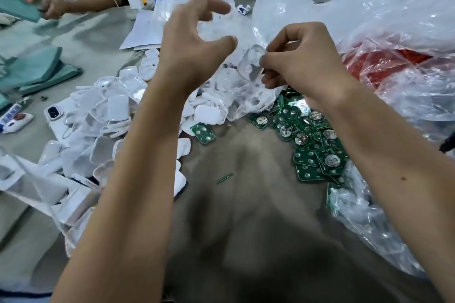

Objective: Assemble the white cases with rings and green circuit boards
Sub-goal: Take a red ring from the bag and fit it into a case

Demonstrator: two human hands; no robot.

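My right hand (302, 59) pinches a white case (252, 63) with round holes, held up above the table. My left hand (194, 42) is raised just left of it, fingers curved and spread, holding nothing; thumb and forefinger form an open gap. A heap of white cases (118, 110) lies on the left half of the table. Green circuit boards (312, 145) with round metal contacts are piled to the right below my right hand; one board (203, 133) lies apart. A clear bag with small parts (248, 96) sits between the piles. I cannot make out any rings.
Large clear plastic bags (369, 19) with something red inside fill the right side. A white phone (57, 118) lies by the case heap. Another person's hand (53, 8) works at the far left. Teal cloth (34, 69) lies left. Grey cloth-covered table (246, 204) is near me.
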